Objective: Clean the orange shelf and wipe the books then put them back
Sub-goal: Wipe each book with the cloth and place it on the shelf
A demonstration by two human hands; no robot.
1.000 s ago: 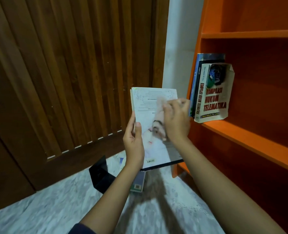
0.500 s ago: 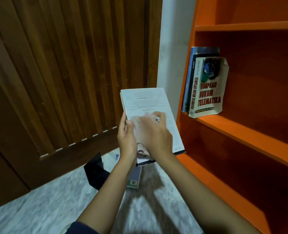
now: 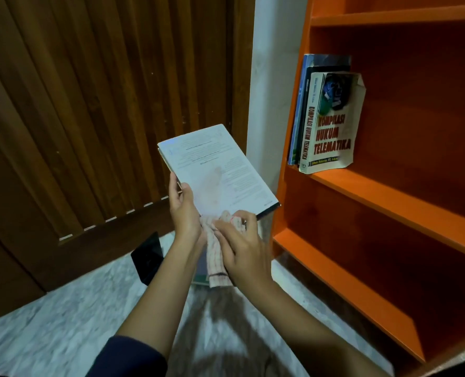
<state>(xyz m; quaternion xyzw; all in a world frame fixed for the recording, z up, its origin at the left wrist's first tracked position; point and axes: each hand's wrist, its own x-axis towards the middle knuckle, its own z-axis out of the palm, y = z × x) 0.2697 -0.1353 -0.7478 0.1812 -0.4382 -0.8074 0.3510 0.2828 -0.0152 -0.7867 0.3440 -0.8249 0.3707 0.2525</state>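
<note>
The left hand [image 3: 184, 213] gripped the book [image 3: 220, 164] by its 7 o'clock edge, left of the shelf [image 3: 389, 197]. The right hand [image 3: 243, 247] pinched a cloth [image 3: 217, 254] at its 6 o'clock edge. The book looked light, stiff and likely slick, so it was best held by its edges.

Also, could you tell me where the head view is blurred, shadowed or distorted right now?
Head view: dim light; the cloth in the right hand is motion-smeared, ghosting onto the book the left hand grips; the floor is streaked, shadowed beneath the arms; the red title on the shelved book reads clearly; wide lens splays the orange shelf.
</note>
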